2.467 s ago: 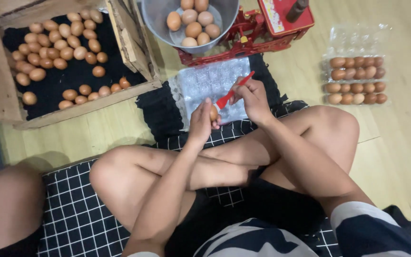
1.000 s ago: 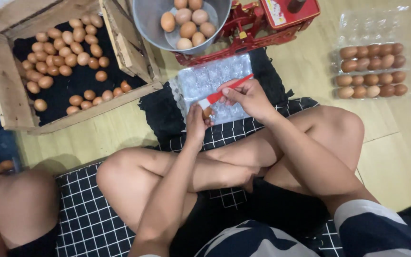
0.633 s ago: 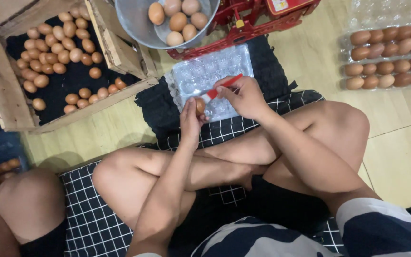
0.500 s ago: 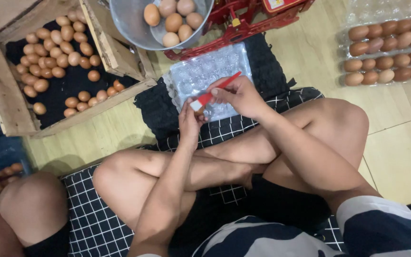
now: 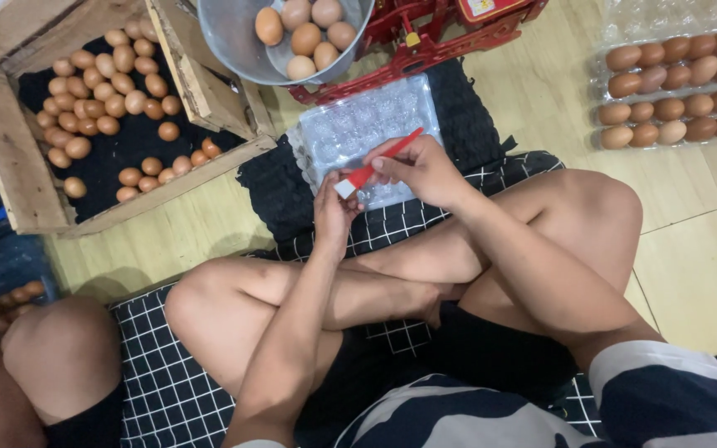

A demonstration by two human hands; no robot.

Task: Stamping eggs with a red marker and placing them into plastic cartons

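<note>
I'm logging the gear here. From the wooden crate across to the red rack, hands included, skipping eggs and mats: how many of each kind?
Crate: 1
Bowl: 1
Rack: 1
Tray: 1
Brush: 1
Total: 5

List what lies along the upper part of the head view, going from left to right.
wooden crate of brown eggs → metal bowl with eggs → red rack → filled clear egg carton.
</note>
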